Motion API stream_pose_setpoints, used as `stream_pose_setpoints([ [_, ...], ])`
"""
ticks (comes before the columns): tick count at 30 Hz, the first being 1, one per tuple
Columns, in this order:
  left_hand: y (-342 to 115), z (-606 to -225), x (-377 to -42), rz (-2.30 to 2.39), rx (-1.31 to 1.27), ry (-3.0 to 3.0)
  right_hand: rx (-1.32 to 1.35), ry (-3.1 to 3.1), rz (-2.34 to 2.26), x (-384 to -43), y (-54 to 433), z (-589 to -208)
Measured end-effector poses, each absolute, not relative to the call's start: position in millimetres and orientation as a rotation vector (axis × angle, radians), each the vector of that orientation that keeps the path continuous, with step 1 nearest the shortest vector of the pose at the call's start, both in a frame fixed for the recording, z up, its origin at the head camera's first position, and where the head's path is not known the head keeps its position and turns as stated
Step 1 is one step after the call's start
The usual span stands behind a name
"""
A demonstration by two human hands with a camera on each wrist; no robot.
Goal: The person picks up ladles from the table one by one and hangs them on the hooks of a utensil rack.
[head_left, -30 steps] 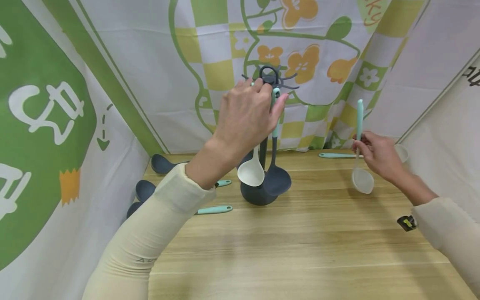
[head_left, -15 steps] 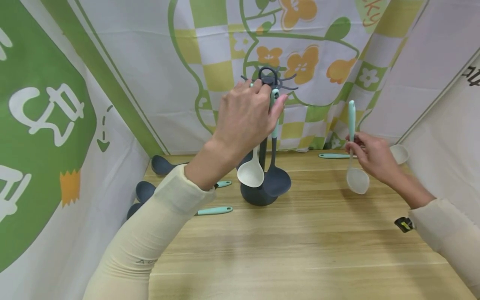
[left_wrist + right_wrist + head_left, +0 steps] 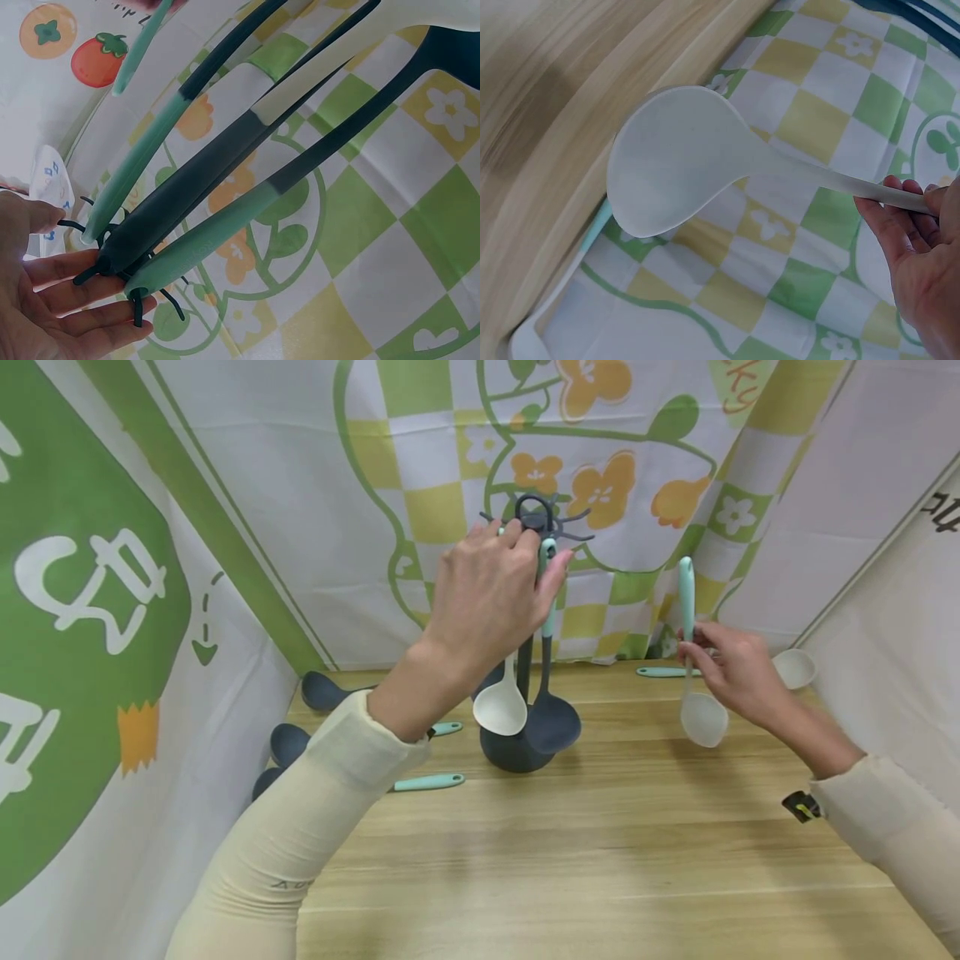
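Observation:
My left hand (image 3: 487, 581) is at the top of a dark utensil rack (image 3: 534, 518). In the left wrist view its fingers (image 3: 82, 296) lie extended against the hooks, the thumb apart from them. From the rack hang a white ladle (image 3: 500, 708) and a dark ladle (image 3: 553, 725) with a mint handle; another dark utensil is mostly hidden behind the hand. To the right, my right hand (image 3: 738, 672) pinches a second white ladle (image 3: 703, 720) by its stem, mint handle up and bowl down. That ladle's bowl (image 3: 682, 161) is large in the right wrist view.
Several dark ladles (image 3: 322, 691) lie at the left wall, mint handles (image 3: 429, 782) pointing toward the rack. Another white ladle (image 3: 795, 668) lies at the back right, partly behind the right hand. The wooden table (image 3: 570, 877) meets patterned cloth walls (image 3: 315, 527).
My right hand has carried the white ladle a short way left, toward the rack, keeping it upright. The left hand stays at the rack's top.

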State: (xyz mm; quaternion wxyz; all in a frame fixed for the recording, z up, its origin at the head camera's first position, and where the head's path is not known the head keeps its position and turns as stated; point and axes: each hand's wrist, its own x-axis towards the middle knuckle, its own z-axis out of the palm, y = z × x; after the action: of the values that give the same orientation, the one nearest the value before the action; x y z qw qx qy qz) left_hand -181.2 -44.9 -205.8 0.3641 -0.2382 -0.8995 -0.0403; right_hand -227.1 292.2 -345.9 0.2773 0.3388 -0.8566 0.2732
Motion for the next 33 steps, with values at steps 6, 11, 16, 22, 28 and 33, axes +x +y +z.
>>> stream_pose_setpoints([
  [6, -45, -207, -181, -0.100, -0.612, -2.308, 0.935, -2.287, 0.744, -222, 281, -339],
  [11, -45, -207, -181, -0.107, -0.620, -2.309, 0.955, -2.278, 0.758, -217, 272, -334],
  [16, -45, -207, -181, -0.109, -0.607, -2.305, 0.980, -2.280, 0.795, -214, 262, -328],
  [22, -46, -207, -181, -0.114, -0.614, -2.315, 1.016, -2.268, 0.807, -213, 252, -320],
  [28, -46, -206, -181, -0.115, -0.627, -2.320, 1.045, -2.250, 0.802, -214, 242, -313],
  [33, -46, -206, -181, -0.112, -0.624, -2.318, 1.066, -2.241, 0.792, -215, 235, -308],
])
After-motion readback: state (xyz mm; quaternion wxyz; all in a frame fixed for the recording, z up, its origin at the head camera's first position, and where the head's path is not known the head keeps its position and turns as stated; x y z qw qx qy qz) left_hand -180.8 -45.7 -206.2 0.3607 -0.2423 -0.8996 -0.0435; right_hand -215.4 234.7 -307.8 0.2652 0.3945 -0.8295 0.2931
